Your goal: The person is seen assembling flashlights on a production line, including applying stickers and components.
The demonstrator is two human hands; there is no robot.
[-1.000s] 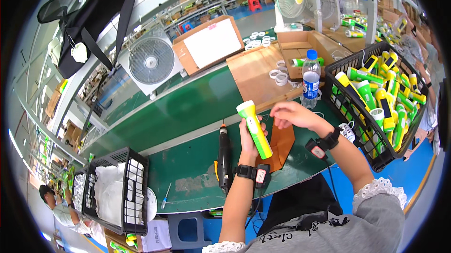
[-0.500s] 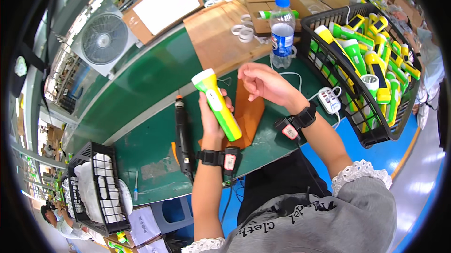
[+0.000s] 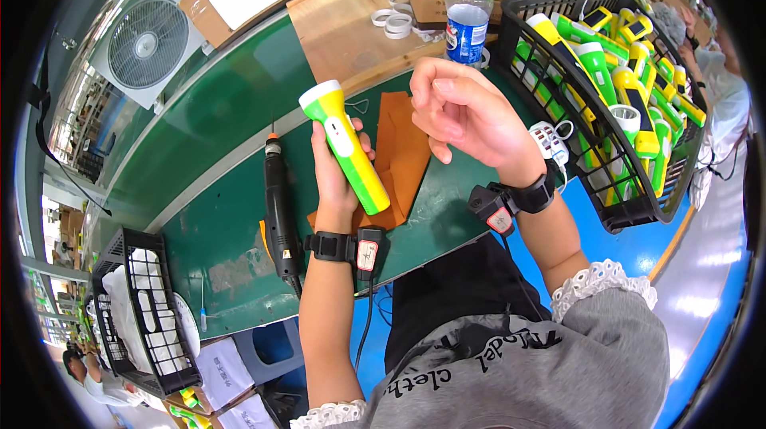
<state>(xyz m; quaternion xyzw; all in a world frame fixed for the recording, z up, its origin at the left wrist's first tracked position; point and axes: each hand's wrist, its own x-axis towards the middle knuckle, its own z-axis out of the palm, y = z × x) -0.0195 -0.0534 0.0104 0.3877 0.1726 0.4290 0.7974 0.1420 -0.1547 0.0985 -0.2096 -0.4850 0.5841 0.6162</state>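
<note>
1 green bench fills the mid; 2 black crates on it or by it: R crate heaped w/ yellow-green flashlights, too overlapped to count, L crate w/ white pcs, also uncountable. 1 fan upper L. 1 wood board at the far side. 1 pwr screwdriver, black, lies L of the L hand, bit end away from the person. 1 orange-brown sheet flat on bench, partly behind L hand. 1 clear btl, blue cap, upright nr R crate. 1 held flashlight, wht/yellow/green, is in L hand above the bench. 1 wht pwr strip beside R crate. 1 small screwdriver nr L crate. Several wht rings on the board. Pose: L forearm rises from lower edge, hand wrapped round flashlight, thumb on L side, fingertips on R, head tilted up-L, tail down-R. R hand is raised R of it, apart, wrist bent, fingers loosely curled w/ gaps b/w.
</note>
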